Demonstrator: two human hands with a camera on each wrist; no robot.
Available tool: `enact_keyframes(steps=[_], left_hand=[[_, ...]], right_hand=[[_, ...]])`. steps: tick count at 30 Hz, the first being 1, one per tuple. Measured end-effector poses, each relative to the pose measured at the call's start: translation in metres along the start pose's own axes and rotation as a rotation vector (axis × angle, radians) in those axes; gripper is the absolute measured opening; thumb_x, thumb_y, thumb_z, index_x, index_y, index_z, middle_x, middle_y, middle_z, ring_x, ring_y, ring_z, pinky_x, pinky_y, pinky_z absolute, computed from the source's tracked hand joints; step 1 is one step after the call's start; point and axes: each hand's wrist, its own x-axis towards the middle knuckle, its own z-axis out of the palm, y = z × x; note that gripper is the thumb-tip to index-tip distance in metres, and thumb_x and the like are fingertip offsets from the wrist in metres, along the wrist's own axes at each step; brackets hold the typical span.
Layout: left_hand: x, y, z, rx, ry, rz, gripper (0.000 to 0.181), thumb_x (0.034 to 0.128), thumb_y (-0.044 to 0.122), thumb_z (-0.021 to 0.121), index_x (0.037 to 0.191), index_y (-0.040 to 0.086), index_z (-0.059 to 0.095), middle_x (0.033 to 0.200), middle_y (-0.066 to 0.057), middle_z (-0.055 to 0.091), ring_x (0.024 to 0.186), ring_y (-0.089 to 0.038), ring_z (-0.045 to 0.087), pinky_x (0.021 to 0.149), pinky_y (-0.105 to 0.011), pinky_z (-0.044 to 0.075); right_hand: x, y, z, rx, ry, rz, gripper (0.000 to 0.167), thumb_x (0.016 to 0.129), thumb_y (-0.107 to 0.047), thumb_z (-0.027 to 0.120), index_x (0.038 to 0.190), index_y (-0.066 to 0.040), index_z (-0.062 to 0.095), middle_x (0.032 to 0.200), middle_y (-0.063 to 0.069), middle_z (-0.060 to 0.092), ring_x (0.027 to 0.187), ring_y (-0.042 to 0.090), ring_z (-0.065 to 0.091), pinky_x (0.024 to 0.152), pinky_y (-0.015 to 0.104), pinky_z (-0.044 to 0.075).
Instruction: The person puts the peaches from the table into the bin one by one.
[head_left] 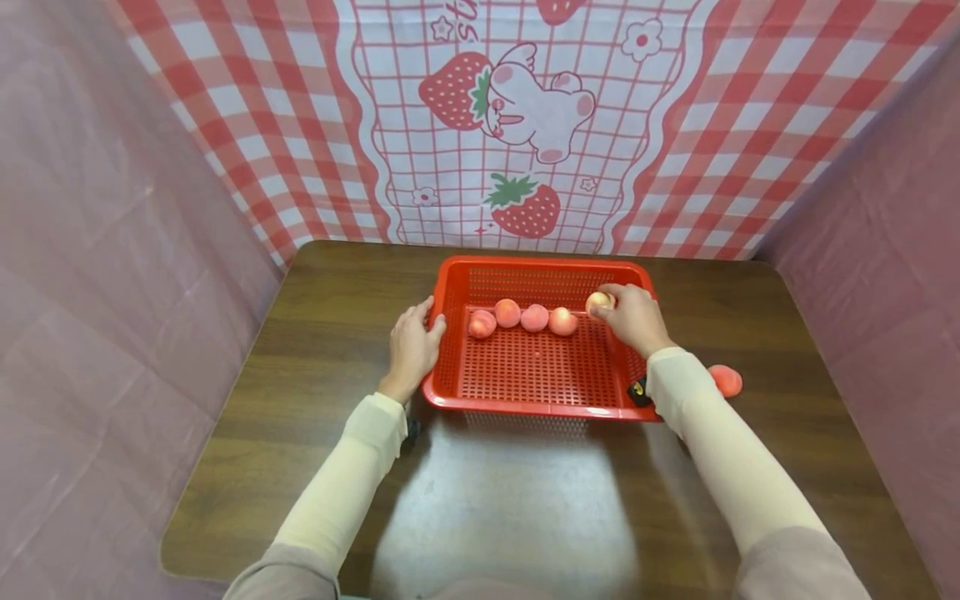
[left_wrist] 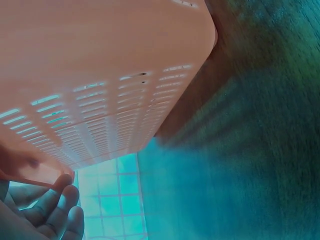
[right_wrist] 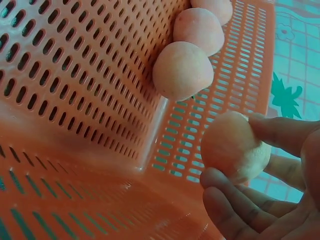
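Four peaches (head_left: pixel 535 317) line the far side of the red basket (head_left: pixel 540 410); just right of them, my right hand (head_left: pixel 637 318) pinches a fifth peach (head_left: pixel 597 302); my left hand (head_left: pixel 412 346) grips the left rim (head_left: pixel 431 367).

Counter (head_left: pixel 300 392): brown wood-grain, rounded corners, glossy sheen near side | red slotted basket (head_left: pixel 540 410), toward far edge | one peach (head_left: pixel 727 382), right of basket, partly hidden.

Left arm (head_left: pixel 341 487) reaches toward 1 o'clock, left hand (head_left: pixel 412 348) gripping, thumb (head_left: pixel 437 327) set apart from the fingers (left_wrist: pixel 69 200). Right arm (head_left: pixel 731 450) reaches toward 11 o'clock, right hand (head_left: pixel 635 318) pinching between thumb and fingers, fingertips pointing roughly 10 o'clock.
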Motion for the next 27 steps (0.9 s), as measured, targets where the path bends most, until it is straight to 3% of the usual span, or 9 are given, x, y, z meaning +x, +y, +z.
enact_keyframes(steps=[11,27], left_hand=[[0.0,-0.001,0.0,0.001,0.001,0.01,0.046,0.0932,0.024,0.058,0.135,0.005,0.058,0.11,-0.017,0.067,0.102,-0.035,0.061,0.093,-0.048,0.046],[0.001,-0.002,0.002,0.01,0.008,0.003,0.045,0.0934,0.024,0.058,0.135,0.007,0.058,0.111,-0.016,0.068,0.102,-0.035,0.061,0.092,-0.048,0.046]], right_hand=[[0.005,-0.001,0.014,-0.056,-0.027,0.044,0.047,0.092,-0.024,0.065,0.132,0.001,0.057,0.12,0.027,0.062,0.1,0.041,0.061,0.085,0.053,0.048],[0.015,0.002,0.031,-0.129,-0.017,0.029,0.044,0.091,-0.02,0.062,0.128,0.004,0.059,0.121,0.03,0.061,0.109,0.047,0.059,0.094,0.058,0.045]])
